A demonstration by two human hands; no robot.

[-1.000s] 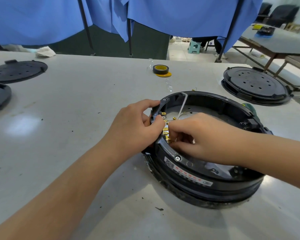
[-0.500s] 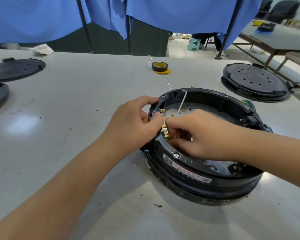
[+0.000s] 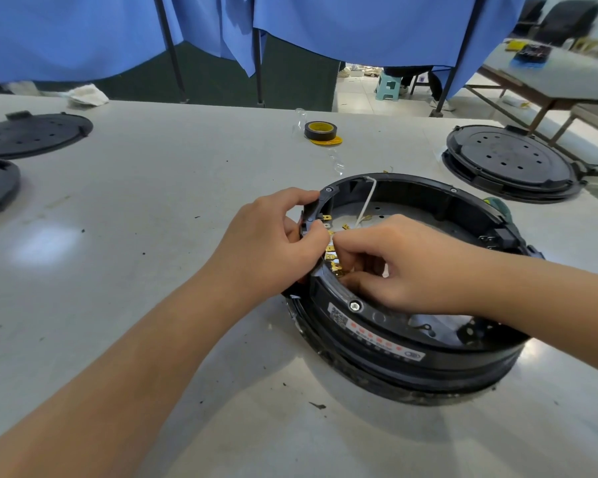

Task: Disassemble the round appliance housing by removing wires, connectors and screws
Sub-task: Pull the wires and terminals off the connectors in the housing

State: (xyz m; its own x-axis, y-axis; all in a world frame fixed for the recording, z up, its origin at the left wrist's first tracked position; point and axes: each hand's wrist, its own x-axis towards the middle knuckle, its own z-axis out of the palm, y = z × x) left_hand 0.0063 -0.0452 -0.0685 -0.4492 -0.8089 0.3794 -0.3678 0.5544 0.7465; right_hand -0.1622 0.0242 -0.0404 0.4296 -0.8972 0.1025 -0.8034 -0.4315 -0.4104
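The table [image 3: 125,208] carries the round black housing [image 3: 411,353], which sits right in front of me. My left hand [image 3: 273,243] curls its grip around the housing's near-left rim. My right hand [image 3: 404,263], just inside that rim, pinches at the brass connectors [image 3: 332,251] there.

Plastic, brass and cloth on a smooth tabletop

The housing [image 3: 411,360] at centre right was matt black plastic; its terminals [image 3: 332,257] shone brassy; the table [image 3: 152,208] looked smooth, faintly glossy; blue curtains [image 3: 66,32] along the top were cloth.
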